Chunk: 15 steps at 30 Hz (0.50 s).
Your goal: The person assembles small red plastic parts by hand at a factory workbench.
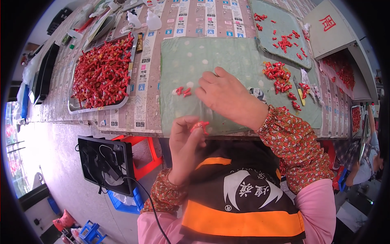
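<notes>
My left hand [183, 143], at the near edge of the table, pinches a small red figurine [200, 126] between thumb and fingers. Over the green mat [178, 57] my right hand [229, 97] hangs with its fingers curled; whatever they hold, if anything, is hidden behind them. Just left of those fingertips lie a few small red pieces [183, 92]. On the right side of the mat are a heap of red figurines [277, 72] and a yellow-handled knife [301, 93]. Partly behind my right wrist sits a small white-and-dark item [257, 94] that I cannot identify.
A metal tray [122, 101] heaped with red figurines stands at left, with white squeeze bottles [153, 20] beyond it. Far right, a green board [260, 34] carries scattered red pieces beside an opened box [325, 36]. A black tray [87, 162] with cables is below the table edge.
</notes>
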Each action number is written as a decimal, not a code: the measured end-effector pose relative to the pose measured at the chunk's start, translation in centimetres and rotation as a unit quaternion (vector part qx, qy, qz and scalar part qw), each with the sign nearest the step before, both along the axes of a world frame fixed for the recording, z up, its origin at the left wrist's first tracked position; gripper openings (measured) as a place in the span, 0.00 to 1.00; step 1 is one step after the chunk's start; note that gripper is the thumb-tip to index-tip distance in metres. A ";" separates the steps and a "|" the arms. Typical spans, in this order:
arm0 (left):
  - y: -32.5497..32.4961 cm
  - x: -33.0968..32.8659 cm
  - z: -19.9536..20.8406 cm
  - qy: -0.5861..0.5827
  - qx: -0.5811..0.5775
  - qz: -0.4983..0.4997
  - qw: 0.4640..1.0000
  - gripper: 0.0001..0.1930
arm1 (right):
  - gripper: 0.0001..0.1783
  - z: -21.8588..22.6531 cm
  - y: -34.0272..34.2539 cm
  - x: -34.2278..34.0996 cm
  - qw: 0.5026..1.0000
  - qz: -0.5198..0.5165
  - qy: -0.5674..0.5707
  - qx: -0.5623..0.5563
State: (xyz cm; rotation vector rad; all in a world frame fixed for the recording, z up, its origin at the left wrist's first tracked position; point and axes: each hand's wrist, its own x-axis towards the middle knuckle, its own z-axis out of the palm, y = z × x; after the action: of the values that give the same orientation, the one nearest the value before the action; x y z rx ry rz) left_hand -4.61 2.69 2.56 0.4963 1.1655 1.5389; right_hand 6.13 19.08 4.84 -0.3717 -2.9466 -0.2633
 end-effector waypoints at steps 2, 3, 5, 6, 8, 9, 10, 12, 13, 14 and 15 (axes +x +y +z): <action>0.1 0.2 0.0 -0.012 0.008 -0.003 1.000 0.11 | 0.05 -0.3 -0.2 0.0 1.000 -0.002 -0.006 0.012; 0.0 0.2 -0.1 -0.011 0.008 -0.003 1.000 0.11 | 0.06 -0.5 -0.3 -0.2 1.000 -0.002 -0.004 0.028; -0.1 0.0 -0.4 -0.012 0.013 -0.009 1.000 0.11 | 0.07 -0.4 -0.4 -0.1 0.999 -0.003 -0.002 0.044; -0.1 0.0 -0.4 -0.011 0.013 -0.008 1.000 0.11 | 0.06 0.0 -0.4 0.1 1.000 -0.002 0.000 0.031; -0.2 -0.1 -0.4 0.004 -0.002 -0.002 1.000 0.11 | 0.06 0.3 -0.5 0.5 1.000 0.000 0.002 0.019; -0.2 -0.1 -0.3 0.005 -0.003 -0.001 1.000 0.11 | 0.06 0.4 -0.6 0.7 1.000 -0.003 0.003 0.011; -0.3 0.0 -0.3 -0.007 -0.004 0.002 1.000 0.11 | 0.05 0.5 -0.6 0.8 1.000 -0.006 0.003 0.004; -0.3 0.0 -0.3 -0.018 -0.006 0.007 1.000 0.11 | 0.05 0.4 -0.6 0.8 1.000 -0.006 -0.002 0.001; -0.4 0.0 -0.4 -0.017 -0.004 0.007 1.000 0.10 | 0.04 0.3 -0.6 0.8 1.000 -0.007 -0.007 -0.002; -0.4 0.0 -0.5 -0.016 -0.003 0.007 1.000 0.10 | 0.04 0.3 -0.6 0.8 1.000 -0.006 -0.007 -0.002; -0.4 0.0 -0.5 -0.016 -0.002 0.007 1.000 0.10 | 0.05 0.3 -0.6 0.9 1.000 -0.012 -0.011 -0.019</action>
State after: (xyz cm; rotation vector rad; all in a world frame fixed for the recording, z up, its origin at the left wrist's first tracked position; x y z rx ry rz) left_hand -4.61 2.28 2.02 0.4594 1.1503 1.5507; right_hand 7.01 18.53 5.18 -0.4117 -2.9747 -0.2157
